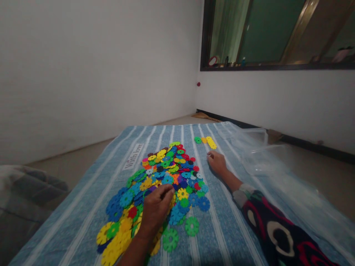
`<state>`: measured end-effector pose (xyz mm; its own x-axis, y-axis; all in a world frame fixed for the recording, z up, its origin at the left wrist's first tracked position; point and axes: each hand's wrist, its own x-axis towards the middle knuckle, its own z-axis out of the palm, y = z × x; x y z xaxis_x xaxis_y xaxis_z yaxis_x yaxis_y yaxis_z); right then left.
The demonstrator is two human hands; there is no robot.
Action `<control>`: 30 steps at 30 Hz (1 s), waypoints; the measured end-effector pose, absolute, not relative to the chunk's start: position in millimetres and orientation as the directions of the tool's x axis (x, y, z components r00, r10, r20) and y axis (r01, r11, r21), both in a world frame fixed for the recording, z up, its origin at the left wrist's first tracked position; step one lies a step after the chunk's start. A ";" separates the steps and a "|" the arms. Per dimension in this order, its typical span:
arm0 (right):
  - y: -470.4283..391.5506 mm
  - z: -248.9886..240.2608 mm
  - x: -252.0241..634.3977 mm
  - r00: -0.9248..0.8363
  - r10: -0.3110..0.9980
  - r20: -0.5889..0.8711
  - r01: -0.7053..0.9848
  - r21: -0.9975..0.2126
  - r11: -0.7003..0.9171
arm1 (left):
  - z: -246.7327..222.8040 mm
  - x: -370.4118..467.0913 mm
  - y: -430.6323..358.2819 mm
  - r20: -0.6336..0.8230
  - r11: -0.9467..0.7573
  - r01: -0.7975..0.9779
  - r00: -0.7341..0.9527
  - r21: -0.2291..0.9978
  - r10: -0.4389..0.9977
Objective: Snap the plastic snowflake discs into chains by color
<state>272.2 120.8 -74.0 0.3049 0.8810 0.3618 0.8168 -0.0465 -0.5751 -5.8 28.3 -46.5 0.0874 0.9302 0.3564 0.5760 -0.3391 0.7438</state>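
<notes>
A large heap of notched plastic snowflake discs (167, 178) in yellow, blue, green, red and other colours is spread over the striped cloth. Over the near part of this heap is my left hand (158, 202), its fingers curled together; whether a disc is between them is hidden. My right hand (217, 162) rests at the right of the heap, thumb and fingers closed. Something small and pale shows at its fingertips, too small to name. Just beyond it lie a green disc (198, 140), an orange disc (204, 140) and a row of overlapping yellow discs (211, 142).
The blue and white striped cloth (91, 199) covers the table. "With love" lettering (133, 157) is on it at the left. Clear plastic containers (256, 159) stand along the right side. Grey fabric (27, 207) is at the far left. Walls and a window (271, 33) lie beyond.
</notes>
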 end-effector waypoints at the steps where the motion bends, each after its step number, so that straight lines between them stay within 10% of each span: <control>1: 112.5 -71.8 263.1 0.253 0.895 0.367 0.801 -0.598 0.019 | -46.8 -5.8 28.4 0.350 -0.324 0.573 0.069 0.753 0.934; 10: 41.3 -43.1 179.4 -0.290 0.899 0.329 0.492 -0.754 0.435 | -39.7 -2.0 27.1 0.340 -0.282 0.453 -0.050 0.846 0.939; 30: 53.4 -41.3 187.9 -0.423 0.904 -0.061 0.115 -0.993 -0.013 | -43.6 3.3 23.7 0.293 -0.270 0.408 0.008 0.872 0.956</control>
<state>187.9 53.4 -41.3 -0.4234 0.9039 -0.0614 0.1154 -0.0134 -0.9932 3.3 23.7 -43.6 0.0075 0.9562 0.2925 0.4080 -0.2700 0.8721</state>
